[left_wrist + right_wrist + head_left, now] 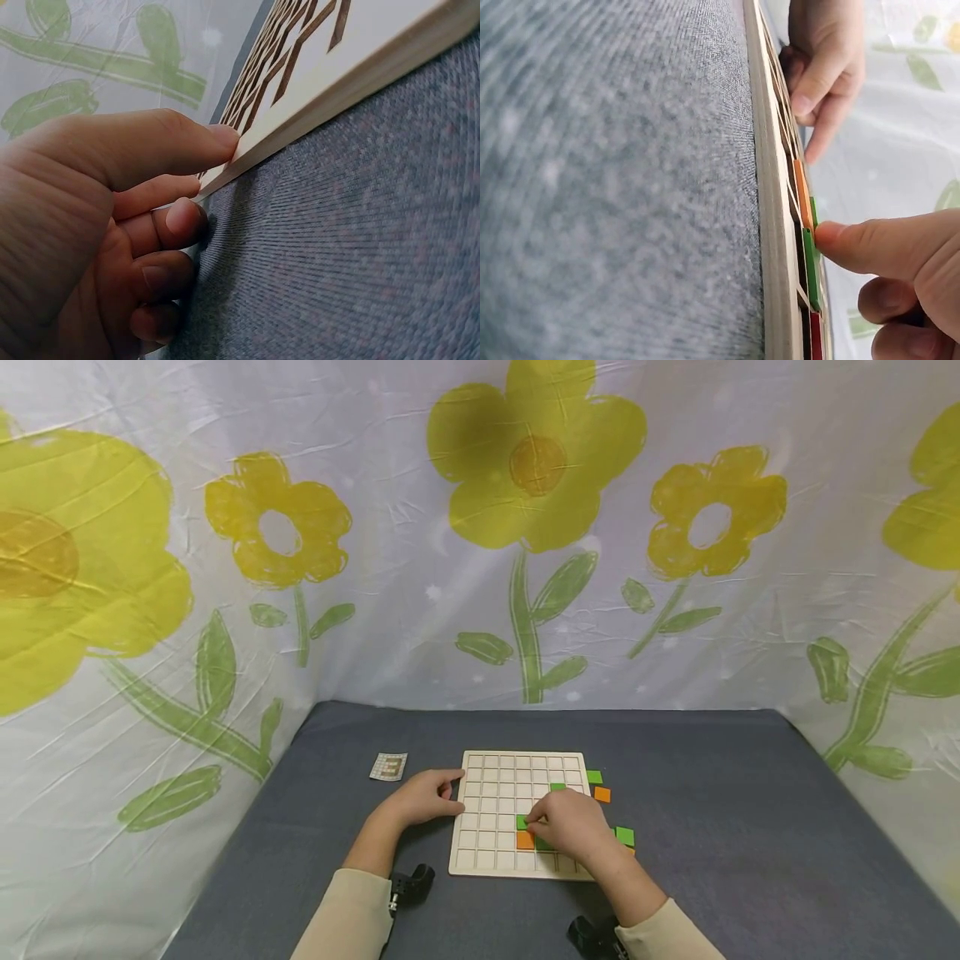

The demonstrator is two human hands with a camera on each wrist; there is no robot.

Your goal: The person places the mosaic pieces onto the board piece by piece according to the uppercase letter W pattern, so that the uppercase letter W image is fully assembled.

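L hand [420,797] has thumb & index spread apart, tips touching the L edge of a pale wooden square-grid board [476,839] on dark grey cloth [720,810]. R hand [573,822] is over the board, thumb tip at a flat green square tile [521,822]; can't tell if it's pinched or just pressed. Tile's on the grid, next to a flat orange square tile [526,841]. Small pale grid-printed card [388,767] lies beyond L hand, apart from board.

green tile [521,822] and orange tile [525,841] lie on gridded board [487,805]
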